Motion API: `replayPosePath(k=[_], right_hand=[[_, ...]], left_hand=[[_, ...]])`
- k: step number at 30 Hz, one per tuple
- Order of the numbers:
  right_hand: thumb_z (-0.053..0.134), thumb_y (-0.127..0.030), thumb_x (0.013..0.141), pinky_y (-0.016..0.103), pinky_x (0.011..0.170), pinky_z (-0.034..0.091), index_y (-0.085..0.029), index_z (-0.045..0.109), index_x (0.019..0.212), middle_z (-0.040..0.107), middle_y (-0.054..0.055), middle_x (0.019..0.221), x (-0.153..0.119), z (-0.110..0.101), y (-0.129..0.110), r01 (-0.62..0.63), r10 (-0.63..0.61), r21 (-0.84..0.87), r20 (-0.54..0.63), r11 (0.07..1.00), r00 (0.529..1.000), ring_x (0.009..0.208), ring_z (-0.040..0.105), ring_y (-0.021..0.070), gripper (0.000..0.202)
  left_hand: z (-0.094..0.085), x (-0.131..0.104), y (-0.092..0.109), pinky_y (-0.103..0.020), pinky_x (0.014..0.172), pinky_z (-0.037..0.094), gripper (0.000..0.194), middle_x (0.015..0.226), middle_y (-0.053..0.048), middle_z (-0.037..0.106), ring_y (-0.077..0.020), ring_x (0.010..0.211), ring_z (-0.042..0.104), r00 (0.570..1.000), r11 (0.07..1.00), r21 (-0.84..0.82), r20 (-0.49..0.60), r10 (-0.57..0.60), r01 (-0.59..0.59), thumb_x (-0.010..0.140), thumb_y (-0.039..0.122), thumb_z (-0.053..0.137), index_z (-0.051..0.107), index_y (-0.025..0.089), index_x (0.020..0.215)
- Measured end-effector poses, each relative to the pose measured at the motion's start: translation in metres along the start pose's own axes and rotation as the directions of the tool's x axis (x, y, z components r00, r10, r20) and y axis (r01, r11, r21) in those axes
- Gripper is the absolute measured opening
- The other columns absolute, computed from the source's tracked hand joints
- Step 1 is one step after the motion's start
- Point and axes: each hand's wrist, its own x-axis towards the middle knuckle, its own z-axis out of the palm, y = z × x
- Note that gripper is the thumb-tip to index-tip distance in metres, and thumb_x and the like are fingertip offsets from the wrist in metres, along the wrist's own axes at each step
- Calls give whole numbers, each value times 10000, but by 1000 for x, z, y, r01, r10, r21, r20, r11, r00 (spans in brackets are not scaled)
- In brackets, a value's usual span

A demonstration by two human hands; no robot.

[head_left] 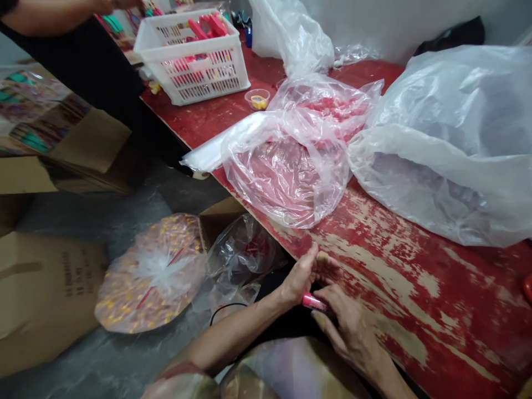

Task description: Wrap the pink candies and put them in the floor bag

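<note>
Red worktop (394, 266), worn paint; open clear plastic bag (286, 183) lies on it, beyond its near edge. Left hand (301, 277) at that edge, fingers half-curled, can't tell if gripping; right hand (351, 316), same edge, grip closed on small pink cylinder (315, 302) by thumb and fingers. Cylinder is just on the body side of the worktop edge. Best handling, likely: light pinch, left palm close for support. Long axis slants roughly along the worktop edge, flatter; one end towards left wrist, other under right fingers.
</note>
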Motion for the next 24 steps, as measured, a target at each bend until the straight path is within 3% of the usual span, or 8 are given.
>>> replayPosePath(k=[2,7,13,18,24], right_hand=[[438,-206,908,255,640,508,-204,485,1039,607,49,877,0,-1,-1,1,-1,15,-9,1000,1000,759,609,152,139],[431,-256,923,224,539,505,-206,492,1063,658,12,782,-4,5,1,-33,29,39,98,999,995,625,640,134,161],[392,-252,946,200,657,567,-173,489,1128,710,71,864,-14,13,0,129,-128,-9,44,992,991,759,706,153,220],[372,-245,955,164,648,560,-171,463,1125,710,65,825,-15,20,1,167,-166,-14,43,986,985,708,708,137,206],[395,-263,947,224,586,572,-175,518,1089,684,73,838,6,26,0,192,-189,-99,34,977,981,705,692,162,209]], left_hand=[[0,0,-2,-266,692,443,808,748,-116,693,-169,708,631,1000,1000,18,18,0,0,718,833,375,685,90,791],[-2,-1,-12,-289,650,449,829,688,-104,669,-175,656,616,999,997,59,-6,-43,43,689,857,350,674,96,751],[5,-14,-23,-254,492,334,899,531,-75,588,-138,457,525,984,959,226,-87,-155,172,664,896,196,625,108,603],[4,-20,-22,-279,472,334,963,492,-77,552,-138,406,485,985,941,307,-139,-102,140,632,921,107,614,107,555],[-18,-26,-7,-273,550,398,875,606,-79,594,-137,530,535,967,973,228,-243,81,-24,660,889,247,627,101,664]])
